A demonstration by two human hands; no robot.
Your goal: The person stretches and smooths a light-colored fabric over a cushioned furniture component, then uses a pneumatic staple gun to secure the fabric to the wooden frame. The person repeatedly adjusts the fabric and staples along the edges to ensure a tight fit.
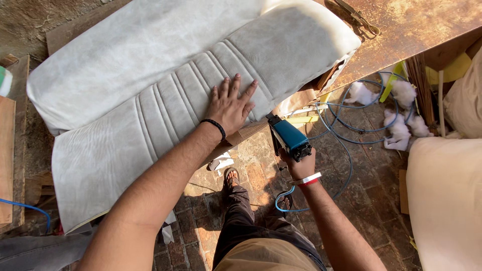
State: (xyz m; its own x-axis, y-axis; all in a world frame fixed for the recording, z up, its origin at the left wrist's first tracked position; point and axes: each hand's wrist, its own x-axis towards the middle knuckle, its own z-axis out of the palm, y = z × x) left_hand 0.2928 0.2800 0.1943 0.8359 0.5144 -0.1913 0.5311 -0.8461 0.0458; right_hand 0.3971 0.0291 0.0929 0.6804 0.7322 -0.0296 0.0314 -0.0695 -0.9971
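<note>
A large rust-stained worktop (416,30) is seen running from the far right corner down toward the near edge, and most of it is covered by a long pale grey upholstered cushion (150,65). The cushion is laid diagonally, its far end reaching the right edge of the worktop and its near end overhanging at the left. A band of stitched ribs (170,103) is carried along the half nearer the person. Beside the worktop, at the right, a cream-coloured padded piece (444,200) is stood on the brick floor (261,175).

The left hand (231,105) is laid flat on the ribbed band close to the near edge of the worktop, fingers spread wide and straight, palm pressed down; nothing is gripped by it. A black band (215,126) is worn at that wrist.

The right hand (299,165) is closed around the grip of a blue and black pneumatic staple gun (287,135), which is held just below the near edge of the worktop with its nose pointed up at the underside of the cushion's border; whether the nose is touching the fabric cannot be told from this angle. A blue air hose (346,145) is looped across the floor from the tool. White tufts of stuffing (401,128) are scattered on the bricks near the hose. A pair of metal pliers (359,17), possibly, is left at the far edge of the worktop.
</note>
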